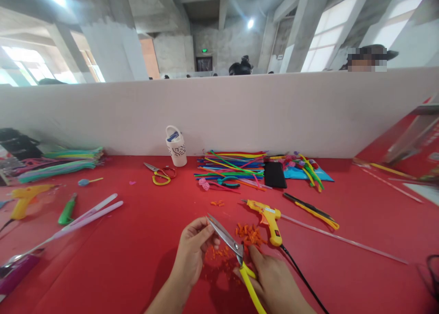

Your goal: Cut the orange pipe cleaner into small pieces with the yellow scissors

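My right hand [274,277] grips yellow-handled scissors [224,233], whose blades point up and to the left. The blade tips reach the fingertips of my left hand [197,247], which is closed in a pinch. Whatever sits in that pinch is too small and covered to name. Below the blades lie fine orange scraps [221,253]. A heap of short orange pieces [250,234] rests just beyond my right hand, and a few more orange pieces [217,203] lie farther off.
A yellow glue gun [269,218] with a glue stick in its back lies right of the heap, its black cord trailing forward. Behind are colourful pipe cleaners [229,165], a black phone-like slab [275,174], a white cup [177,149] and other scissors [160,176]. Tweezers [312,210] lie right.
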`<state>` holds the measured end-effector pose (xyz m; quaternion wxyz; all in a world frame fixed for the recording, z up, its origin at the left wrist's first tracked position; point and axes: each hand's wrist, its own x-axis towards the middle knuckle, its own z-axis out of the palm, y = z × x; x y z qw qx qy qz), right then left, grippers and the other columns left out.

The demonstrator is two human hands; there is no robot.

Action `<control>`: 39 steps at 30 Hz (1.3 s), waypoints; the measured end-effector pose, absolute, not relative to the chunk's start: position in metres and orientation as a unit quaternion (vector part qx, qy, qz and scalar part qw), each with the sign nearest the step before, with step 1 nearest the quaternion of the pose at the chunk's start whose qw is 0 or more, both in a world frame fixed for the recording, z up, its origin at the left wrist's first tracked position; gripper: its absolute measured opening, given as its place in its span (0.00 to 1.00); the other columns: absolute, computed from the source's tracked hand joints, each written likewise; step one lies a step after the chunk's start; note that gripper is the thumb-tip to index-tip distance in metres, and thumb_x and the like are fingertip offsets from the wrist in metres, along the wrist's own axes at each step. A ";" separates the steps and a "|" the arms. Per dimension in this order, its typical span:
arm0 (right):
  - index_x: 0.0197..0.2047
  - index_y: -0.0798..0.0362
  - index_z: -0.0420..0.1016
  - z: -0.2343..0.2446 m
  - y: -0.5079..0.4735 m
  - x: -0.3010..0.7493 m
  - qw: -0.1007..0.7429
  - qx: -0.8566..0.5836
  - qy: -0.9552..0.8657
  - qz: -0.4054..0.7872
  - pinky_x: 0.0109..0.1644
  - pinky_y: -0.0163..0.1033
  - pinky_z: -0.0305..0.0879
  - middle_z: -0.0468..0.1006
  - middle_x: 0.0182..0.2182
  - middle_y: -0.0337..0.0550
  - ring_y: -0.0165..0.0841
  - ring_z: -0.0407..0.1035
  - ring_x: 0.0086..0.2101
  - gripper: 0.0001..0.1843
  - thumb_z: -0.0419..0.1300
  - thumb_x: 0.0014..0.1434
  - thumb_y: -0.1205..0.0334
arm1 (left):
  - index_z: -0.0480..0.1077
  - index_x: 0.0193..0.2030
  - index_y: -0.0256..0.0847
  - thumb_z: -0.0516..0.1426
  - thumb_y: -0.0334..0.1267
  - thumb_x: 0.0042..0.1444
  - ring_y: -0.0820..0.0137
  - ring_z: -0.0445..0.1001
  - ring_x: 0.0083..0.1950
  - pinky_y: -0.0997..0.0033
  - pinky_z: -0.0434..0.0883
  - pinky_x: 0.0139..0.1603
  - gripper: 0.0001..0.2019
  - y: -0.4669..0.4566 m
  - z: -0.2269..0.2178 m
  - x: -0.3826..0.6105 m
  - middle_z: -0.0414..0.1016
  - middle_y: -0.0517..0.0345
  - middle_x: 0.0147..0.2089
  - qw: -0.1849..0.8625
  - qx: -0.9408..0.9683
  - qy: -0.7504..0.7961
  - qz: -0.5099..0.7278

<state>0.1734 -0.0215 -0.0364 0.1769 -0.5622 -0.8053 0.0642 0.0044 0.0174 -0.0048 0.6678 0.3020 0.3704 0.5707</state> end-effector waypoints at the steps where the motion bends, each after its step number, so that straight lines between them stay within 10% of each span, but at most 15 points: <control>1: 0.26 0.50 0.57 -0.036 -0.022 0.173 0.176 -0.562 -0.805 0.062 0.18 0.34 0.47 0.71 0.16 0.40 0.35 0.67 0.17 0.13 0.48 0.54 0.50 | 0.69 0.23 0.34 0.59 0.32 0.43 0.80 0.65 0.19 0.82 0.63 0.19 0.04 0.017 -0.005 0.004 0.68 0.62 0.20 0.667 0.302 0.372 0.570; 15: 0.27 0.52 0.61 -0.039 -0.020 0.176 0.175 -0.580 -0.791 0.088 0.19 0.34 0.43 0.71 0.16 0.41 0.32 0.64 0.17 0.13 0.48 0.53 0.51 | 0.68 0.23 0.35 0.59 0.33 0.42 0.78 0.66 0.19 0.80 0.63 0.21 0.04 0.017 -0.005 0.002 0.69 0.62 0.20 0.651 0.321 0.383 0.571; 28: 0.30 0.53 0.62 -0.010 -0.011 0.162 0.383 -0.510 -0.541 0.548 0.15 0.29 0.49 0.59 0.12 0.28 0.22 0.50 0.11 0.14 0.52 0.49 0.49 | 0.67 0.24 0.32 0.59 0.33 0.42 0.77 0.67 0.16 0.80 0.62 0.16 0.05 0.006 -0.016 0.015 0.71 0.56 0.20 0.811 0.340 0.340 0.334; 39: 0.22 0.53 0.60 -0.009 -0.012 0.160 0.386 -0.527 -0.517 0.554 0.13 0.27 0.49 0.60 0.12 0.29 0.21 0.53 0.12 0.10 0.55 0.46 0.56 | 0.69 0.24 0.32 0.57 0.35 0.44 0.76 0.67 0.17 0.79 0.63 0.18 0.07 0.003 -0.017 0.020 0.70 0.56 0.20 0.774 0.403 0.368 0.321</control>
